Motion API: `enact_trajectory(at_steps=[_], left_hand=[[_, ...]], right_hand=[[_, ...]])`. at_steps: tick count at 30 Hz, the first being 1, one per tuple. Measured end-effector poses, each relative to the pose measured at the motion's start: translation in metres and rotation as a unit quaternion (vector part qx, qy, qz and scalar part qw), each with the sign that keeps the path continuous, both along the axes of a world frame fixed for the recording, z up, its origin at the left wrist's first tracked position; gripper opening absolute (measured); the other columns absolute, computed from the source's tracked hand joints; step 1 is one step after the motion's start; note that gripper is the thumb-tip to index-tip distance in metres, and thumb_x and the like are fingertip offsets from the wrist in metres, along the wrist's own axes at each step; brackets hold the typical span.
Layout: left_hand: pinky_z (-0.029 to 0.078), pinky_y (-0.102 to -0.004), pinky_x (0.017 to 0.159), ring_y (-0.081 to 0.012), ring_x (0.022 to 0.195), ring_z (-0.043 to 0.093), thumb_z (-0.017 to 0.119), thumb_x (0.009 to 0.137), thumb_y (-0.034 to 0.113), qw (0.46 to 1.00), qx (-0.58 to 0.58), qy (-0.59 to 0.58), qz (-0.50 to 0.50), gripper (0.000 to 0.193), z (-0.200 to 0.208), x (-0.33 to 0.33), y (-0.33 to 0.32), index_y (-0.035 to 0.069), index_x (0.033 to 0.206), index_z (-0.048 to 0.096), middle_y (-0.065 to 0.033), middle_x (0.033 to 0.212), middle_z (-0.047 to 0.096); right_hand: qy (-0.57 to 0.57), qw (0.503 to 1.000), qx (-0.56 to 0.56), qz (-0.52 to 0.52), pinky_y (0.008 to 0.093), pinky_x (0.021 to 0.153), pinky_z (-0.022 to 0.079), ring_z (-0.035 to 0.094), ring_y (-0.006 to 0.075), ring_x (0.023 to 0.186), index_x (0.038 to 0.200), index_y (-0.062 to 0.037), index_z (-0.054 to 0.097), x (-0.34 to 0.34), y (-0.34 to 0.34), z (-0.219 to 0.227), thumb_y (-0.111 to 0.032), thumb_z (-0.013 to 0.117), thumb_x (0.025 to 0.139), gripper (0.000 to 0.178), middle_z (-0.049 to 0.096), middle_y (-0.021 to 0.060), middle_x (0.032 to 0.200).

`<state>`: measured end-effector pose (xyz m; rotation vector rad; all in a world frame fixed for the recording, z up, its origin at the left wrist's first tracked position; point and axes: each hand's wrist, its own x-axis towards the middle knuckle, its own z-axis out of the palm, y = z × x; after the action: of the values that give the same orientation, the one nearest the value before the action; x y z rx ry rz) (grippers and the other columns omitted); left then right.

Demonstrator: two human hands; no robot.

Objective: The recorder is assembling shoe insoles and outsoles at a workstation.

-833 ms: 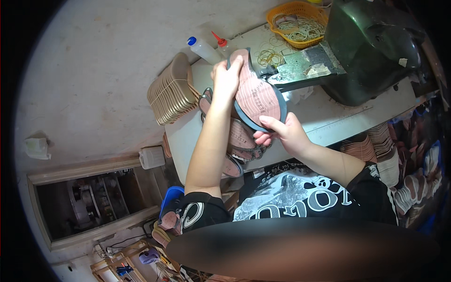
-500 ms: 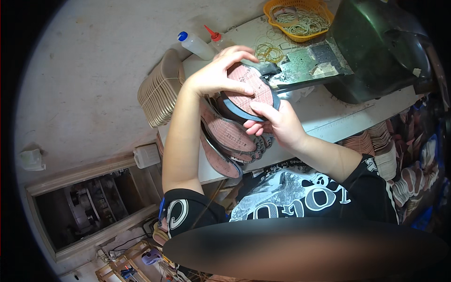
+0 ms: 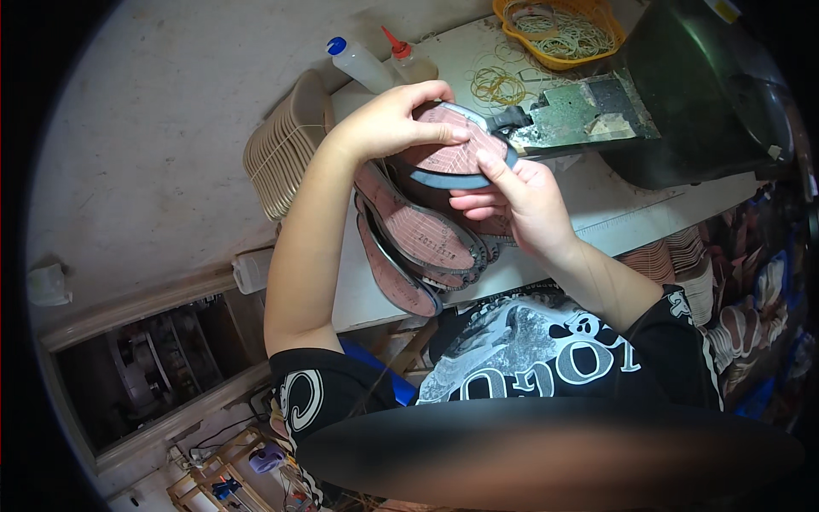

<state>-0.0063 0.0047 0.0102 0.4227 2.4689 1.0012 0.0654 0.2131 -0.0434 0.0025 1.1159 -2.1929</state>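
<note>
Both hands hold a pink insole [image 3: 444, 155] with pale grid lines and a blue-grey edge strip. My left hand [image 3: 397, 124] grips its far left part, thumb on top and fingers over the far rim. At its near right edge my right hand [image 3: 533, 200] pinches it, thumb on top, the other fingers curled underneath. The insole's far right edge is at the small black end part [image 3: 508, 119] of a dark green machine [image 3: 691, 107]; whether they touch I cannot tell. Beneath my left forearm lies a pile of similar insoles [image 3: 422, 230] on the white table [image 3: 363, 294].
A banded stack of beige soles [image 3: 277, 154] leans at the left. Behind stand a blue-capped bottle [image 3: 363, 66] and a red-nozzled bottle [image 3: 414, 64]. A yellow basket [image 3: 567, 62] holds rubber bands; loose bands [image 3: 499, 85] lie nearby. More stacked soles [image 3: 670, 247] sit at the right.
The insole has turned between my hands, and its blue-grey edge lies flatter toward me. My right thumb has shifted along the rim. The whole view has shifted slightly.
</note>
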Motion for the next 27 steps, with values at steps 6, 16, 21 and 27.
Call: enact_trajectory(at_steps=[6, 16, 21, 27], left_hand=[[0.043, -0.0236, 0.069, -0.0085, 0.076, 0.05, 0.075, 0.078, 0.037, 0.994, 0.029, -0.04, 0.099, 0.04, 0.0, 0.023, 0.004, 0.005, 0.094, 0.057, 0.0003, 0.08, 0.057], [0.041, -0.0216, 0.057, -0.0087, 0.066, 0.052, 0.075, 0.076, 0.044, 0.954, 0.043, -0.11, 0.275, 0.044, 0.001, 0.059, 0.02, 0.003, 0.085, 0.06, -0.0016, 0.075, 0.059], [0.045, -0.0272, 0.051, -0.0133, 0.063, 0.058, 0.069, 0.076, 0.056, 0.929, 0.019, -0.182, 0.321, 0.057, 0.011, 0.072, 0.047, 0.0, 0.088, 0.066, -0.008, 0.077, 0.063], [0.049, -0.0274, 0.045, -0.0158, 0.045, 0.058, 0.058, 0.082, 0.061, 0.921, 0.041, -0.189, 0.339, 0.064, 0.008, 0.085, 0.06, -0.002, 0.082, 0.067, -0.0107, 0.065, 0.064]], right_hand=[[0.014, 1.0, -0.004, -0.006, 0.0198, 0.059, 0.054, 0.07, 0.0172, 0.074, 0.108, 0.0053, 0.06, -0.003, 0.003, 0.002, -0.035, 0.053, 0.095, 0.042, 0.068, 0.0133, 0.092], [0.05, 0.998, 0.045, 0.004, 0.0194, 0.054, 0.052, 0.067, 0.0134, 0.064, 0.086, 0.0013, 0.065, -0.011, 0.01, 0.0, -0.035, 0.061, 0.09, 0.037, 0.068, 0.0094, 0.077], [0.089, 0.995, 0.041, 0.007, 0.0177, 0.055, 0.047, 0.06, 0.0057, 0.061, 0.084, -0.0048, 0.066, -0.01, 0.021, 0.0, -0.038, 0.066, 0.085, 0.033, 0.067, 0.0025, 0.074], [0.163, 0.973, 0.092, 0.135, 0.0246, 0.067, 0.049, 0.062, 0.01, 0.077, 0.098, 0.001, 0.068, 0.008, 0.042, -0.002, -0.027, 0.072, 0.08, 0.033, 0.067, 0.0037, 0.089]])
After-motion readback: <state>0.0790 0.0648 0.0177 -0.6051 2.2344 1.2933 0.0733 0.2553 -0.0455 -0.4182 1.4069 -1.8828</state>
